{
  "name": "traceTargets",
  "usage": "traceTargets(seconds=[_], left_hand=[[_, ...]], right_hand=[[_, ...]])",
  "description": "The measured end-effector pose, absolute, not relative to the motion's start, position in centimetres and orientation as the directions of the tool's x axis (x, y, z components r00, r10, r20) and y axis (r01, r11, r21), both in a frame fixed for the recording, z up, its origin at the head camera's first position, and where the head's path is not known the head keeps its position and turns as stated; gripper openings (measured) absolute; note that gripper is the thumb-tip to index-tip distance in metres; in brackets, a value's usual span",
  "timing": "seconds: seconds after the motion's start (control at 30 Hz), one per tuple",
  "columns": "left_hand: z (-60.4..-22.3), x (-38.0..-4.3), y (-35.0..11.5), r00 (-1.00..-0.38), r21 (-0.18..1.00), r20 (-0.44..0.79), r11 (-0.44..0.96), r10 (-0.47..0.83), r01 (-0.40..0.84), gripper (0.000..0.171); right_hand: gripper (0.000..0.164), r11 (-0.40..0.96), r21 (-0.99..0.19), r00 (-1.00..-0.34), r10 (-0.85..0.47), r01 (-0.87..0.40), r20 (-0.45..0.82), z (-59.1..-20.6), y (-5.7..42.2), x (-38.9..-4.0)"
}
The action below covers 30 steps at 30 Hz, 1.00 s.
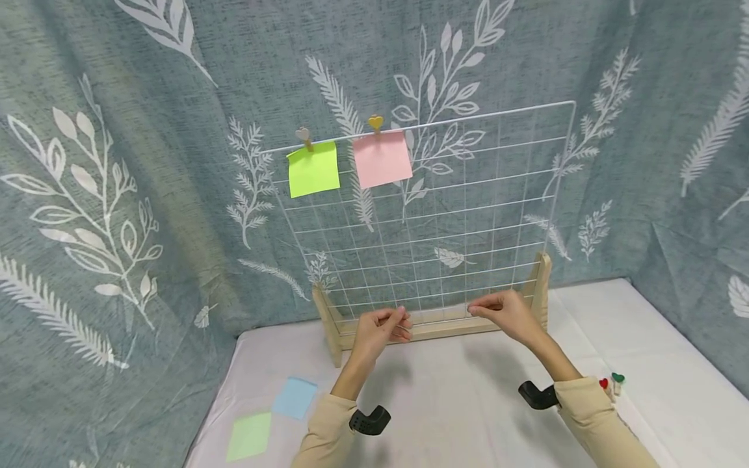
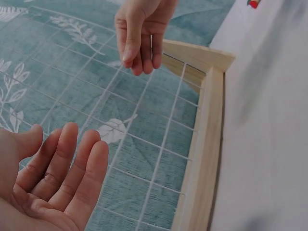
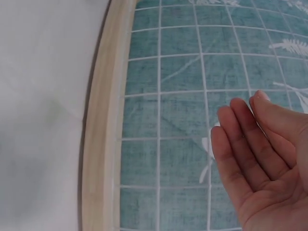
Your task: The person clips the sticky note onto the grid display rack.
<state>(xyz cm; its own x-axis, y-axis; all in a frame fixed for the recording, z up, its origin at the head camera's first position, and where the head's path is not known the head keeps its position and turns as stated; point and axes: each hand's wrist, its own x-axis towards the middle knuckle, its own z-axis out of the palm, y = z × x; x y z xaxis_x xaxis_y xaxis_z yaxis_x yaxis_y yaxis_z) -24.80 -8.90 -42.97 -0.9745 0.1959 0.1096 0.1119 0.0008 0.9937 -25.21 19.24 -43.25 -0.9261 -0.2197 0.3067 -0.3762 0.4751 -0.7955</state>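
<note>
In the head view my left hand (image 1: 379, 330) hovers in front of the lower part of a white wire grid (image 1: 435, 224). Its fingers are loosely bent with nothing between them, and the left wrist view shows the bare palm. My right hand (image 1: 504, 313) is level with it, farther right, fingers relaxed and thumb near the fingertips, palm bare in the right wrist view. A wooden stand (image 1: 445, 329) carries the grid upright. Clipped to its top wire are a lime sticky note (image 1: 313, 172), under a white heart clothespin (image 1: 303, 134), and a pink sticky note (image 1: 383, 161), under a yellow heart clothespin (image 1: 376, 123).
On the white tabletop (image 1: 435, 403) at left lie a blue sticky note (image 1: 295, 398) and a pale green sticky note (image 1: 249, 436). A red heart clothespin (image 1: 604, 384) and a green heart clothespin (image 1: 617, 377) lie by my right sleeve. Leaf-patterned curtains (image 1: 146, 214) surround the table.
</note>
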Motion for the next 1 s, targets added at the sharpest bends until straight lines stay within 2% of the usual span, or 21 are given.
traceTargets(seconds=[0.33,0.53,1.0], left_hand=[[-45.0,-24.5,-9.6,-0.980,0.995,0.098,-0.003,0.173,0.099,0.033],[-46.3,-24.0,-11.5,-0.985,0.998,0.068,0.004,0.156,0.069,0.037],[-48.6,-22.3,-16.3,-0.999,0.999,0.031,0.036,0.028,0.032,0.032]], right_hand=[[0.018,0.467,-0.784,-0.913,-0.207,-0.409,0.352,-44.4,20.3,-24.7],[0.021,0.488,-0.791,-0.929,-0.196,-0.370,0.314,-45.2,21.8,-24.1],[0.021,0.559,-0.777,-0.956,-0.126,-0.289,0.265,-47.4,24.9,-22.4]])
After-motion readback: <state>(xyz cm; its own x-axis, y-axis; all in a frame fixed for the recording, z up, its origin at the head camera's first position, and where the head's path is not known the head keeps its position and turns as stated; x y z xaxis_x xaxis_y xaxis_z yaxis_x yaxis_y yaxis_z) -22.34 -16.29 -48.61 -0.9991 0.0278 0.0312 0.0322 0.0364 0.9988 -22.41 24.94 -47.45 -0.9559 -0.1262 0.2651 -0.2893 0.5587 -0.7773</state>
